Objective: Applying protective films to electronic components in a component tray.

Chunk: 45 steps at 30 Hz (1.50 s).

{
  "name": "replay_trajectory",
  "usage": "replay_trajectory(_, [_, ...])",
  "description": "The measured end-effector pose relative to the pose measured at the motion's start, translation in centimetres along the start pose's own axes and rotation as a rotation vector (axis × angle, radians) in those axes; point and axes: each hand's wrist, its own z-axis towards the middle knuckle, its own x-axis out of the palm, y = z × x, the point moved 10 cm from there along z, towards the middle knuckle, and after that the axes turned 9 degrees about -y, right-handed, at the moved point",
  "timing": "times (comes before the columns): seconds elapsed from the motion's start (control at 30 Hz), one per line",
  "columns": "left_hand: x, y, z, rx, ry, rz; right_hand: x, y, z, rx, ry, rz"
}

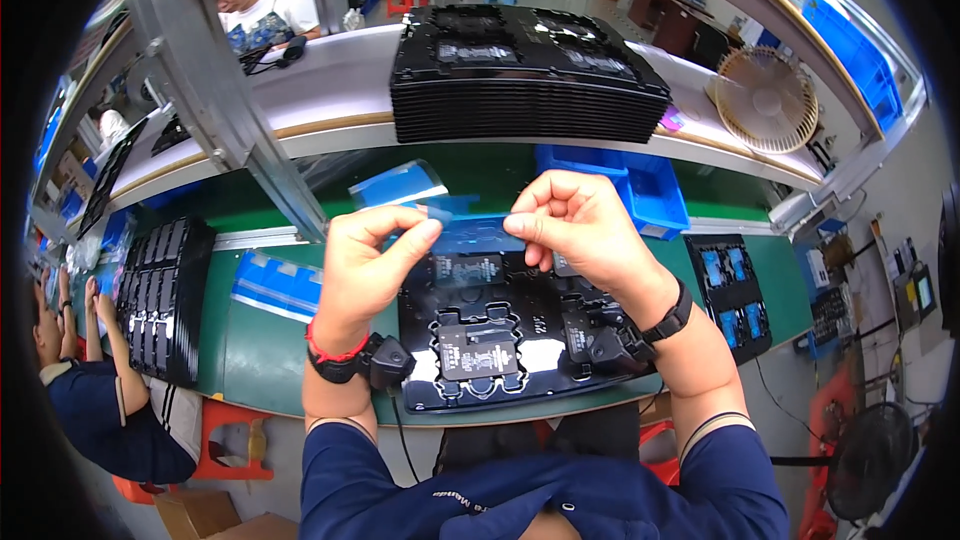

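Left fingers point(425, 230): thumb and index finger brought together in a pinch at the near-left end of a clear blue film point(475, 236). Right fingers point(520, 226): thumb and index finger likewise closed on the film's right end, the other fingers curled in. Gap between the two pinches is short, film spanning it. Exact grip edge at the left fingertips hard to make out.

Film sits in the air over the far edge of a black tray point(545, 358), above its far row of pockets. Tray lies on the green bench point(265, 365), its near edge close to the bench's front edge. In its front-left pocket, a flat dark part point(478, 352) with pale print. Right wrist and its small camera point(605, 345) hang over the tray's right side.

Room: green surface shows between the tray and blue film sheets point(277, 285) to the left; farther left, a stack of black trays point(165, 305). Right, a strip of green, then a tray with blue-covered parts point(735, 295). Beyond the hands, blue bins point(655, 202); the shelf edge point(345, 132) runs above, crossed at left by a metal post point(245, 145).
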Motion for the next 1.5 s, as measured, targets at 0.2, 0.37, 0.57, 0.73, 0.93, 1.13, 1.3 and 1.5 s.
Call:
replay_trajectory(0.2, [-0.7,-0.5,-0.2,-0.017,0.050,-0.065,-7.0,1.0,-1.0,-0.062,-0.154,-0.064])
replay_trajectory(0.37, [-1.4,-1.2,-0.1,-0.068,-0.028,-0.150,-11.8,-6.0,-1.8,0.227,-0.190,-0.188])
replay_trajectory(0.57, [-0.8,0.0,0.0,-0.159,-0.010,-0.155,-12.6,-8.4,-2.4,0.314,-0.247,-0.181])
replay_trajectory(0.73, [-1.1,-0.2,0.0,-0.140,-0.038,-0.150,-11.9,-7.9,-2.6,0.330,-0.242,-0.245])
replay_trajectory(0.93, [-0.7,0.2,0.1,-0.128,-0.005,-0.149,-12.1,-8.3,-2.5,0.358,-0.231,-0.253])
replay_trajectory(1.13, [-0.9,0.1,0.1,-0.126,-0.013,-0.133,-11.9,-8.3,-2.4,0.366,-0.230,-0.252])
replay_trajectory(1.3, [-0.8,0.2,0.1,-0.130,-0.003,-0.134,-11.9,-8.2,-2.5,0.361,-0.239,-0.266])
replay_trajectory(1.5, [-0.7,0.1,0.0,-0.130,-0.006,-0.130,-11.8,-8.1,-2.5,0.353,-0.243,-0.278])
